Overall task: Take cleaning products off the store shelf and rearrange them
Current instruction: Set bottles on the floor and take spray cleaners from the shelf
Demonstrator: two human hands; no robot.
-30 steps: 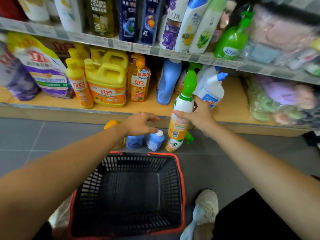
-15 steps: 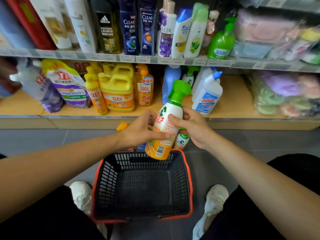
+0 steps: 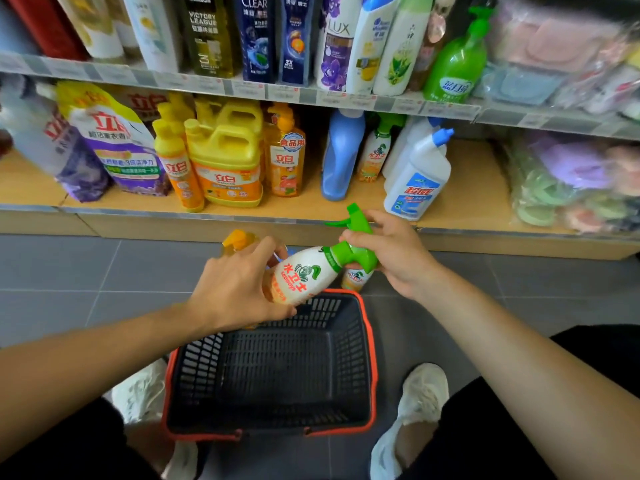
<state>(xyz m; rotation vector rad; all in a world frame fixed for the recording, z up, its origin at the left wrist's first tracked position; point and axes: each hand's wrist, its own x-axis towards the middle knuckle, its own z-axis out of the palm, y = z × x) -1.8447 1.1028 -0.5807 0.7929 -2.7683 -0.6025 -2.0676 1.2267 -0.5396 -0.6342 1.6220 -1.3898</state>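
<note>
A white and orange spray bottle (image 3: pixel 302 276) with a green trigger head lies tilted, nearly on its side, above the far rim of a black basket with a red rim (image 3: pixel 372 344). My left hand (image 3: pixel 239 289) grips its orange base. My right hand (image 3: pixel 391 252) holds the green trigger end. Behind the bottle, on the floor, stand a second similar spray bottle (image 3: pixel 354 279) and a yellow-capped bottle (image 3: pixel 239 239), both partly hidden. The lower shelf (image 3: pixel 304 206) carries a yellow jug (image 3: pixel 225 161), an orange bottle (image 3: pixel 285 157), a blue bottle (image 3: pixel 341 154) and a white toilet cleaner (image 3: pixel 419 174).
Refill pouches (image 3: pixel 110 143) lean at the shelf's left, bagged cloths (image 3: pixel 575 181) fill the right. Shampoo bottles (image 3: pixel 332 39) line the upper shelf. The basket's inside holds nothing. Grey tiled floor (image 3: pixel 86 271) lies around it, and my white shoes (image 3: pixel 420 393) flank it.
The spray bottle came down off the shelf edge and tipped from upright to nearly horizontal over the basket. My left hand took hold of its base; my right hand shifted to the trigger head.
</note>
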